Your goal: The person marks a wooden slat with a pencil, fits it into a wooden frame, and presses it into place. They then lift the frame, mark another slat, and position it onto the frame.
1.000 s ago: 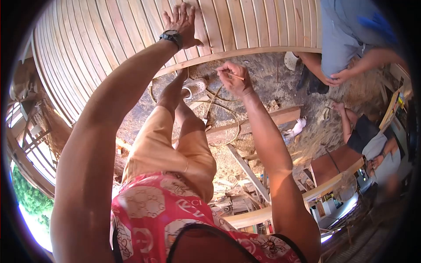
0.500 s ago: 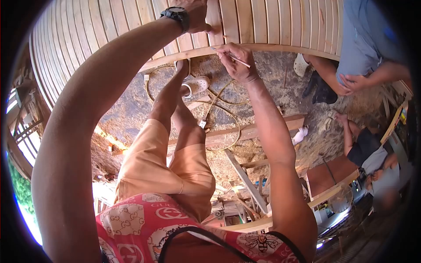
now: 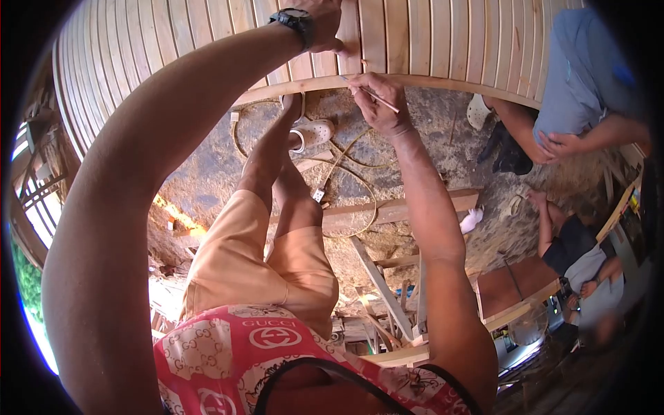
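My right hand pinches a thin pencil-like stick, its tip at the pale edge strip of a slatted wooden surface. Up and to the left, my left hand rests on the slats with the thumb stretched out; part of it lies beyond the top of the view. A dark watch is on the left wrist. Between the two hands, a small orange-brown bit lies near the edge of the slats.
A yellow cord loops over the dusty ground around a white socket block. Boards lie farther back. One person is close on the right; another person sits lower right.
In the view, the slatted surface and both my hands have shifted slightly right. My right hand still pinches the stick at the edge strip. The person at lower right has shifted a little.
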A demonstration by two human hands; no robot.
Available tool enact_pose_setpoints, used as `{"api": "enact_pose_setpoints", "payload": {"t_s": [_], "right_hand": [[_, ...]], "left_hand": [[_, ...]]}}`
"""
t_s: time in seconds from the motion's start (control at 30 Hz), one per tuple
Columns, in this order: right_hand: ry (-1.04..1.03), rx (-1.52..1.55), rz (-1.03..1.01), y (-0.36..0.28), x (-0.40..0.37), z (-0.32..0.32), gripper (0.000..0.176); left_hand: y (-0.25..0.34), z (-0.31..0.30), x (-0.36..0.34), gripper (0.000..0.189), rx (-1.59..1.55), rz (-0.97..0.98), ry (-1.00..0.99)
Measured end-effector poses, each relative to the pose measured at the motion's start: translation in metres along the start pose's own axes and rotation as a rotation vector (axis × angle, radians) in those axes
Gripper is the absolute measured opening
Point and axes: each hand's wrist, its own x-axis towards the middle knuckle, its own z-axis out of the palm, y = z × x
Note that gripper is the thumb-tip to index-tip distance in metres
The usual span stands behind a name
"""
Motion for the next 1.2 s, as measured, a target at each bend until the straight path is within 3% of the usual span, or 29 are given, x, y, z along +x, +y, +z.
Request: {"api": "enact_pose_setpoints", "payload": {"t_s": [0.07,0.23,0.47,0.63,0.7,0.97,1.2], "right_hand": [[-0.043,-0.005,0.025,-0.001,0.000,0.000,0.004],[0.078,-0.015,-0.079,0.005,0.002,0.009,0.009],[0.005,-0.005,-0.020,0.004,0.001,0.004,0.011],[0.013,-0.016,-0.034,0.005,0.003,0.004,0.010],[0.021,-0.008,-0.035,0.004,0.003,0.004,0.009],[0.066,0.010,-0.050,0.005,0.004,0.005,0.003],[-0.022,-0.019,-0.003,0.006,0.004,-0.001,0.002]], "left_hand": [[-0.001,0.001,0.001,0.144,0.006,0.000,-0.012],[0.000,0.003,0.004,0.143,-0.001,-0.016,-0.024],[-0.002,0.006,0.004,0.142,0.009,-0.008,-0.004],[-0.004,0.009,0.003,0.143,-0.005,0.020,0.054],[-0.001,0.005,0.005,0.144,0.029,-0.016,-0.031],[-0.001,0.000,0.000,0.144,0.020,-0.002,-0.024],[-0.002,0.002,-0.001,0.145,0.000,0.024,0.016]]}}
